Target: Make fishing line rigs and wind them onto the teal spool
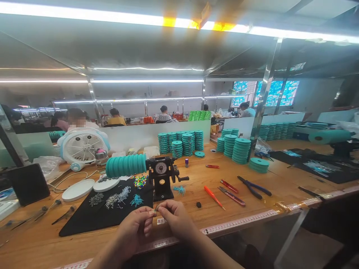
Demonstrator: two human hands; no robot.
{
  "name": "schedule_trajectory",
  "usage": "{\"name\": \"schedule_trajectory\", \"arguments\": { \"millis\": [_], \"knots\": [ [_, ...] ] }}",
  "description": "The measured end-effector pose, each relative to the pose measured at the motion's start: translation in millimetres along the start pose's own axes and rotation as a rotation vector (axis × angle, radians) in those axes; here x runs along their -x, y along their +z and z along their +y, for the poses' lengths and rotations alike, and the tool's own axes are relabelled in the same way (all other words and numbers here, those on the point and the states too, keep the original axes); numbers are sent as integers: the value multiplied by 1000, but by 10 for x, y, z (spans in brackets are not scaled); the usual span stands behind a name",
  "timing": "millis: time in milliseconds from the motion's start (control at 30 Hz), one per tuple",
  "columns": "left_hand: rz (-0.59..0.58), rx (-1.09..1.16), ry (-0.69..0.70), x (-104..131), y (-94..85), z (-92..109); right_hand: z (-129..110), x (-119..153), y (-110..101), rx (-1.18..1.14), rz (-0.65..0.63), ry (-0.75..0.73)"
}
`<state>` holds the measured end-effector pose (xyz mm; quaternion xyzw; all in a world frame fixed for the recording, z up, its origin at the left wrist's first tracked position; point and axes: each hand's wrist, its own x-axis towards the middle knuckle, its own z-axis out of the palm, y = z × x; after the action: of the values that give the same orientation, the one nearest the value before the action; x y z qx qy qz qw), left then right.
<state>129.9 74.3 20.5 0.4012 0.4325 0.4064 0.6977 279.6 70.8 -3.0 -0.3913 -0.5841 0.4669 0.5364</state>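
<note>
My left hand (137, 224) and my right hand (175, 216) meet fingertip to fingertip above the table's front edge. Both pinch a tiny, thin greenish piece, too small to make out clearly. Behind them is a black winding machine (162, 177) with a crank, carrying a row of teal spools (126, 165). On the black mat (92, 220), left of my hands, lie piles of metal parts (96, 199), clear pieces (124, 194), blue pieces (137, 200) and colourful beads (140, 182). Another small blue pile (179, 190) is right of the machine.
An orange screwdriver (213, 196), snips (232, 196), pliers (254, 186) and a black lump (199, 204) lie to the right. Stacked teal spools (187, 145) stand behind. White lids (78, 189), a fan (84, 146) and a black panel (28, 184) are left. People sit beyond the partitions.
</note>
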Motion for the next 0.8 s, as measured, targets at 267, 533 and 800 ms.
{"name": "schedule_trajectory", "arguments": {
  "millis": [267,533,800],
  "knots": [
    [-6,-146,44,-18,-1,2,-18,28,-26,276,14,-118],
    [109,-626,345,-2,-18,-9,18,54,51,405,102,-162],
    [124,-965,514,71,-11,160,45,88,32,519,90,-319]
  ]
}}
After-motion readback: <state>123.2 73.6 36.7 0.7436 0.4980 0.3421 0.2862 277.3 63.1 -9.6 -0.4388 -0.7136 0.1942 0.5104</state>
